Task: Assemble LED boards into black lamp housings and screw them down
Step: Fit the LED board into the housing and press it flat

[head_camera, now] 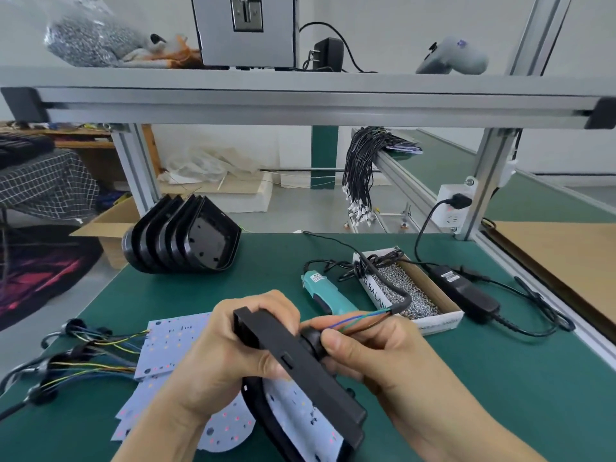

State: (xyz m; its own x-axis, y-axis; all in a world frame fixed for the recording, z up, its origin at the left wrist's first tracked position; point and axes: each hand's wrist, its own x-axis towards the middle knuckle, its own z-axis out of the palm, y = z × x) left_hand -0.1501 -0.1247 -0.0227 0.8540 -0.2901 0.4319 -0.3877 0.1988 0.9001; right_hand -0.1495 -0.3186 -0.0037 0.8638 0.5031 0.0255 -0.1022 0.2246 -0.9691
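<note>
My left hand (230, 348) grips a black lamp housing (300, 371), held tilted on edge above the mat. A white LED board (300, 415) shows inside it. My right hand (376, 355) pinches the black grommet and the coloured wires (353, 320) at the housing's back. Their black cable (396, 291) loops away over the screw box. More LED boards (166, 345) with wire leads lie on the mat to the left. A nested stack of black housings (186, 238) lies on its side at the back left. A teal electric screwdriver (328, 291) rests behind my hands.
A cardboard box of small silver screws (420, 295) sits to the right of the screwdriver, beside a black power adapter (466, 288) plugged into a white socket (453, 205). The green mat (500, 378) ends at an aluminium rail on the right. An aluminium shelf (300, 101) spans overhead.
</note>
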